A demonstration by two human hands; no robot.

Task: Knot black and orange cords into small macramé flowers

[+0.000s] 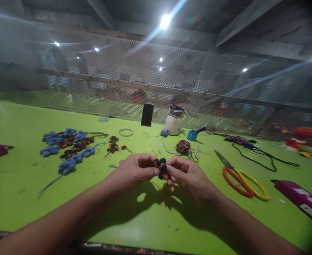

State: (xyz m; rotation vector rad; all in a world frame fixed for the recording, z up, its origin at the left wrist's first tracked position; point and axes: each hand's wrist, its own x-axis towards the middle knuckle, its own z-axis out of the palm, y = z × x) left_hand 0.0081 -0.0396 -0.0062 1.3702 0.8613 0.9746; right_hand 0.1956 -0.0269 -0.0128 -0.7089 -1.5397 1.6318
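Bare forearms (99, 200) are leading to the left hand (135, 168) and right hand (190, 176), both pinching a small navy-and-orange yarn flower (161, 167) left of the orange-and-yellow-handled metal scissors (233, 168) — light, even pressure probably helping keep its loops undistorted.

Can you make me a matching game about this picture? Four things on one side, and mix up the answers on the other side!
1. Scissors
2. Phone
3. Small yarn flower
4. Yarn ball

A. Held by the left hand and right hand
B. Wound up, dark and orange strands
C. One orange handle loop, one yellow
D. Upright, dark front

Pairs: 1-C, 2-D, 3-A, 4-B
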